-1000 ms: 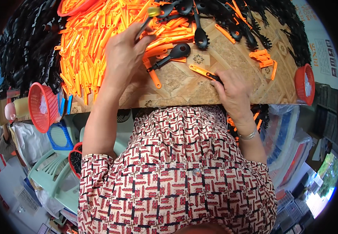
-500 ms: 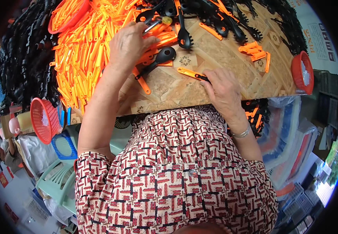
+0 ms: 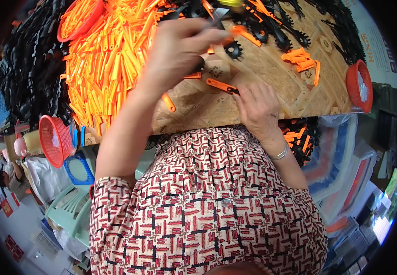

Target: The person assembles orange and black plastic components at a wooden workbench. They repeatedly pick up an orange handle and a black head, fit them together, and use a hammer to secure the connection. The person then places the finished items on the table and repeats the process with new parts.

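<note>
Above the table, my left hand (image 3: 177, 52) is smeared by motion, its fingers bent and reaching right. At its fingertips is a small tool with a grey metal part (image 3: 220, 13) and a blurred yellow end (image 3: 230, 3); it appears held. My right hand (image 3: 259, 103) rests near the table's front edge, thumb and fingers closed on the black end of a piece with an orange handle (image 3: 220, 85). The rest of that piece is hidden under the hand. Beneath my left hand, a black spoon-like utensil is mostly covered.
A large pile of orange handles (image 3: 111, 68) covers the table's left part, by a red basket (image 3: 99, 16). Black utensils (image 3: 278, 39) lie at the back. Several orange pieces (image 3: 305, 62) sit to the right. Red baskets (image 3: 56, 142) hang at both table (image 3: 194, 119) ends.
My left hand has swung to the right, and the yellow-ended tool has moved the same way. My right hand has barely shifted, still gripping the orange-handled piece.
</note>
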A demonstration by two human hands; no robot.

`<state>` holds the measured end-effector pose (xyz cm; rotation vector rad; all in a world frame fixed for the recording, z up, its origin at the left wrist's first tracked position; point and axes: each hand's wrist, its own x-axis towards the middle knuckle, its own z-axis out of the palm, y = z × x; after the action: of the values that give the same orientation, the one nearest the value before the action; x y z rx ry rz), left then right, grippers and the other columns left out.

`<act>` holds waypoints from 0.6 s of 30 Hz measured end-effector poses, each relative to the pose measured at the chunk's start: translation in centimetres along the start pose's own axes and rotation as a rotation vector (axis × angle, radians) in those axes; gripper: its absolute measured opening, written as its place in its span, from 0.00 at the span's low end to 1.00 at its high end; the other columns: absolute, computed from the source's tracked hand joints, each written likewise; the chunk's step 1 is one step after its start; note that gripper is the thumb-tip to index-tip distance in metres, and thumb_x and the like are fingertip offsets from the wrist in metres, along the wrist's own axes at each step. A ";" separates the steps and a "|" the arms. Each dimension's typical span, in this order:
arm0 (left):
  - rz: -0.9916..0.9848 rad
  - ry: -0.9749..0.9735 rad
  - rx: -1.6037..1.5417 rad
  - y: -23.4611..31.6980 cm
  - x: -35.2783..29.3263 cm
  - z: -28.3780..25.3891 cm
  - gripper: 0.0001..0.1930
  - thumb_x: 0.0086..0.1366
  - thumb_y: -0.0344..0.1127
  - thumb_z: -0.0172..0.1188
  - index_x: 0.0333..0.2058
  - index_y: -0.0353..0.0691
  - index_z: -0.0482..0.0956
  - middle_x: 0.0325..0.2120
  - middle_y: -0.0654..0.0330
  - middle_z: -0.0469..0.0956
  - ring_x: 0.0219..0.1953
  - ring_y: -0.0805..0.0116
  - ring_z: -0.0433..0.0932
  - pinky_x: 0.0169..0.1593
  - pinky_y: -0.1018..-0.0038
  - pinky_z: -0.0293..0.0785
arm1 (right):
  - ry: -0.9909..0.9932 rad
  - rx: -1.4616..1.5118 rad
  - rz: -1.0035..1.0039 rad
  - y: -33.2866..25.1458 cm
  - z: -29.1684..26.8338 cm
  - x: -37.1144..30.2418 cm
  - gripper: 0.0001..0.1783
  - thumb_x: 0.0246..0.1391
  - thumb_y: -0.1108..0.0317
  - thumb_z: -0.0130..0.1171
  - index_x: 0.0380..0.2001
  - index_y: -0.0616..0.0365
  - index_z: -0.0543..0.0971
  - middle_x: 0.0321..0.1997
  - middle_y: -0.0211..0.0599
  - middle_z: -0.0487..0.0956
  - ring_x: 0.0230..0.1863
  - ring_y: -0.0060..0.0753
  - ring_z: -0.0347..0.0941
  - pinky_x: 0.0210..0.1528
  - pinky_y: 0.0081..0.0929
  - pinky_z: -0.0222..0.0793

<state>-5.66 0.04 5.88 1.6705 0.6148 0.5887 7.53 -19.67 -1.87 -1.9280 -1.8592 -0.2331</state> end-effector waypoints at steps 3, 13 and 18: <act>0.157 -0.058 0.182 -0.3 1.5 4.4 0.17 0.63 0.46 0.70 0.36 0.36 0.87 0.18 0.68 0.72 0.22 0.81 0.67 0.25 0.75 0.61 | 0.016 -0.009 -0.016 -0.2 0.5 0.1 0.17 0.49 0.69 0.68 0.43 0.59 0.79 0.33 0.36 0.72 0.38 0.41 0.71 0.42 0.37 0.66; 0.177 0.018 1.197 -4.6 1.2 -0.3 0.17 0.59 0.49 0.69 0.41 0.46 0.84 0.31 0.53 0.83 0.37 0.47 0.82 0.39 0.55 0.76 | 0.005 0.014 0.013 0.3 0.0 0.0 0.14 0.50 0.68 0.67 0.41 0.57 0.79 0.32 0.34 0.71 0.38 0.38 0.71 0.42 0.36 0.67; 0.166 0.134 1.208 -4.3 1.2 -1.0 0.13 0.60 0.42 0.70 0.38 0.41 0.83 0.32 0.55 0.82 0.33 0.51 0.82 0.37 0.60 0.77 | -0.037 0.122 -0.007 2.3 -2.4 -0.2 0.12 0.51 0.67 0.67 0.39 0.56 0.78 0.33 0.35 0.74 0.38 0.38 0.73 0.42 0.36 0.68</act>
<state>-5.79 2.20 1.92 2.8407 1.0446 0.4544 10.17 -20.82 -0.28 -1.8553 -1.8593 -0.0844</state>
